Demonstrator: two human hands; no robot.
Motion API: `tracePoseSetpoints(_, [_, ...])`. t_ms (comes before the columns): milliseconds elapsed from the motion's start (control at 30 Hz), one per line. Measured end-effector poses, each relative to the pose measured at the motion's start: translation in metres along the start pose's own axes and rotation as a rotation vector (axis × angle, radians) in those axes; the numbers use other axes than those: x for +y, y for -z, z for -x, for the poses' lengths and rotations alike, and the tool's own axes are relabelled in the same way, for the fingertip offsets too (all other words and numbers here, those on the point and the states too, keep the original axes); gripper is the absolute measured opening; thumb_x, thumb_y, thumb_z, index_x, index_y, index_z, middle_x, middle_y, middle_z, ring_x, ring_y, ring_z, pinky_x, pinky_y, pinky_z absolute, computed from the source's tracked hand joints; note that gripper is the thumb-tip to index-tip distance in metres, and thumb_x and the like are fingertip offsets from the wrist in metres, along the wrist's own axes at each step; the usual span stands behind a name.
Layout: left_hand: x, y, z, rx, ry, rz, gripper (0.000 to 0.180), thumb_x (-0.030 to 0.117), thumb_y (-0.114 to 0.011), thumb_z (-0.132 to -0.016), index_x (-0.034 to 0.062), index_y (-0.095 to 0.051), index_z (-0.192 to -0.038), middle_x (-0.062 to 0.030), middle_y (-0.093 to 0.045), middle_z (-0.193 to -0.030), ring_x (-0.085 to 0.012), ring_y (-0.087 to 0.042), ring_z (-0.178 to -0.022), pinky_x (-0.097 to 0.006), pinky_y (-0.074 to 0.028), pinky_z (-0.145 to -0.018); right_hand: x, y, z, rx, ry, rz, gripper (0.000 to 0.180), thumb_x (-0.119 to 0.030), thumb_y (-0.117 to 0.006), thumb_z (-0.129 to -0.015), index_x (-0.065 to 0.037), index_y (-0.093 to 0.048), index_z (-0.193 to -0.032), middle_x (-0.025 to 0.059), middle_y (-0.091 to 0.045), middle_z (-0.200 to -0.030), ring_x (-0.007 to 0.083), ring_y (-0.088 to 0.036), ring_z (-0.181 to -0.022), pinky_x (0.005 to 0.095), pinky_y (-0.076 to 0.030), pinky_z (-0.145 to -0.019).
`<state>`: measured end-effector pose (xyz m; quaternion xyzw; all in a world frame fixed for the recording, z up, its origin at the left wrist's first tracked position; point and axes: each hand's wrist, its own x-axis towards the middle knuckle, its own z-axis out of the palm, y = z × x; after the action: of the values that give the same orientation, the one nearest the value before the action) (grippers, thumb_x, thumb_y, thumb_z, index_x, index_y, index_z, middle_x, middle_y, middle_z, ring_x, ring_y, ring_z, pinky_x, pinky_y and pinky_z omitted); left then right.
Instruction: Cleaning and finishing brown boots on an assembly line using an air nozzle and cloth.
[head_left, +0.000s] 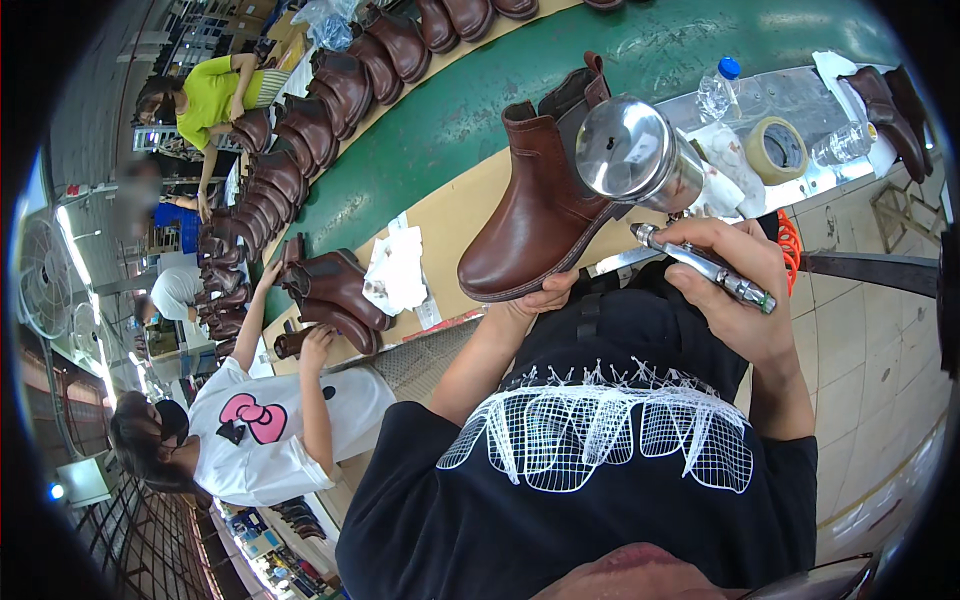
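Observation:
My left hand (546, 298) grips a brown leather ankle boot (532, 215) by its sole, near the front. The boot stands roughly upright, its toe toward the lower left and a pull loop at its top. In my right hand (738, 290) is a metal spray gun (722, 277) with a shiny round cup (625, 150). The cup hides part of the boot's heel side. Whether the gun's nozzle touches the boot cannot be made out.
The green work surface (430, 165) bears a long row of brown boots (340, 90). At right are a tape roll (776, 150), plastic bottles (717, 92), white cloths (730, 165) and more boots (885, 115). A co-worker in white (270, 430) handles boots at left; an orange coiled hose (789, 245) hangs behind my right hand.

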<state>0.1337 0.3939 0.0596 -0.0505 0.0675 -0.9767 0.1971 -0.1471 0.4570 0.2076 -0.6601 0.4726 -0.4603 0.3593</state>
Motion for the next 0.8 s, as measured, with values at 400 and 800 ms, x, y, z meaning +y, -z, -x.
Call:
tracePoseSetpoints(400, [0.008, -0.003, -0.003, -0.028, 0.063, -0.074, 0.097, 0.081, -0.038, -0.087, 0.0225, -0.012, -0.159, -0.0194, -0.054, -0.070, -0.0200, -0.050, -0.039, -0.024, -0.038, -0.034, 0.014, 0.002, 0.000, 0.107, -0.101, -0.006, 0.021, -0.012, -0.076, -0.082, -0.003, -0.071, -0.100, 0.0073, -0.070, -0.086, 0.0157, -0.065, -0.071, 0.0279, -0.045, -0.070])
tracePoseSetpoints(800, [0.009, 0.011, 0.020, -0.004, 0.018, -0.068, 0.098, 0.085, -0.033, -0.085, 0.0226, -0.016, -0.159, -0.0225, -0.053, -0.071, -0.0221, -0.047, -0.039, -0.024, -0.034, -0.033, 0.021, 0.001, -0.004, 0.157, -0.150, 0.021, 0.018, -0.010, -0.073, -0.084, -0.002, -0.071, -0.100, 0.0072, -0.070, -0.086, 0.0143, -0.061, -0.071, 0.0268, -0.042, -0.068])
